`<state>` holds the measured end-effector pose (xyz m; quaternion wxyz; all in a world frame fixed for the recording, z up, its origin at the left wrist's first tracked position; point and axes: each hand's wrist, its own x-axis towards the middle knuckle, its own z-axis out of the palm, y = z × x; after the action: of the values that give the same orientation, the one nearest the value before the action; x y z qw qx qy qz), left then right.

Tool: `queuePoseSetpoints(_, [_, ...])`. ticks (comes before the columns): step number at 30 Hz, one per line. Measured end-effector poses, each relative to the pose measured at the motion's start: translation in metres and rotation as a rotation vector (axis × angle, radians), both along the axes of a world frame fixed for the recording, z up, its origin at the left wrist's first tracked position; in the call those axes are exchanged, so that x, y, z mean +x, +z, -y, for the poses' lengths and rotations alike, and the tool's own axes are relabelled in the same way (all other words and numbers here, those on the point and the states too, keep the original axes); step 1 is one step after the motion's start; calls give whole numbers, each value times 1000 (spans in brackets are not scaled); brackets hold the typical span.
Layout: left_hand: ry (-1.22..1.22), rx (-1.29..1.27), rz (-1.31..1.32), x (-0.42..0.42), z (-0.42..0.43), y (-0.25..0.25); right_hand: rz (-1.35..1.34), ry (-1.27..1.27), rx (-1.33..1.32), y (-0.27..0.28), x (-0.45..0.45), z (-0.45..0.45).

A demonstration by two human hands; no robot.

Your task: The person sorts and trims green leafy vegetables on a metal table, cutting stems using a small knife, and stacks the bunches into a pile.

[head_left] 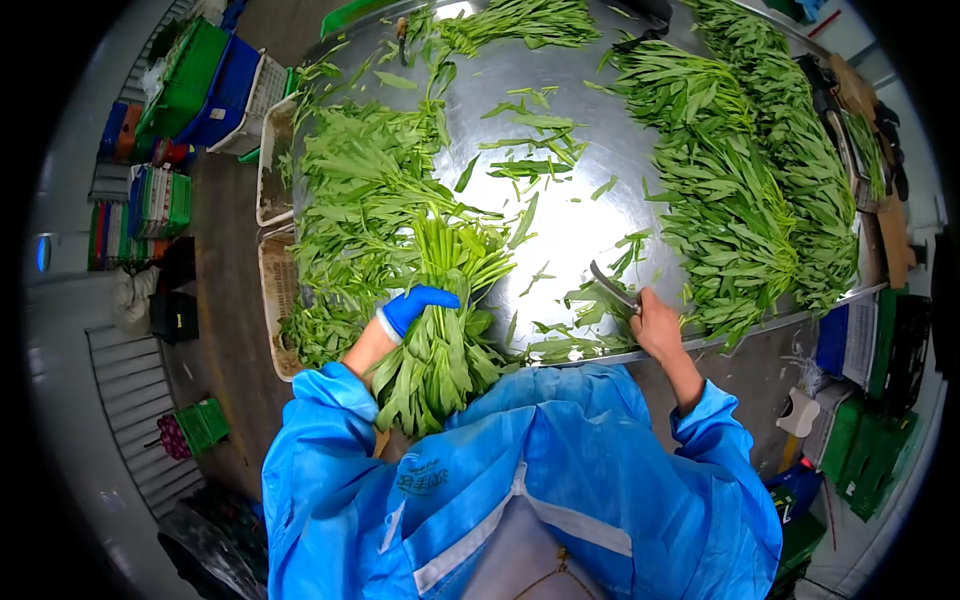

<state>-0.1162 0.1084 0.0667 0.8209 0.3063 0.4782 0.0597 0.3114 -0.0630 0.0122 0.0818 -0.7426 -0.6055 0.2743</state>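
My left hand point(412, 310), in a blue glove, is closed around a bunch of water spinach point(437, 368). The stems point away from me over the table, and the leaves hang toward my jacket at the near edge. My right hand point(657, 325), ungloved, grips a small curved knife point(612, 284) low over the table, its blade pointing up and left, apart from the bunch. A loose heap of greens point(360, 165) lies beyond my left hand. Cut leaf scraps point(590, 305) lie near the blade.
Long rows of bundled greens point(730, 190) cover the right side of the metal table point(590, 90). Another bundle point(530, 22) lies at the far edge. White baskets point(275, 270) stand along the table's left side. Stacked crates point(205, 95) are on the floor at left, more crates point(865, 450) at right.
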Motion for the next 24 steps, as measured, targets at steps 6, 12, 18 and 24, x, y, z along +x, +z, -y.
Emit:
queuePoseSetpoints(6, [85, -111, 88, 9, 14, 12, -410, 101, 405, 62, -68, -29])
queuePoseSetpoints(12, [164, -167, 93, 13, 28, 17, -292, 441, 451, 101, -107, -51])
queuePoseSetpoints(18, [123, -178, 180, 16, 40, 12, -294, 559, 438, 78, -123, -77])
queuePoseSetpoints(24, [34, -235, 279, 23, 44, 17, -322, 677, 399, 63, -129, -89])
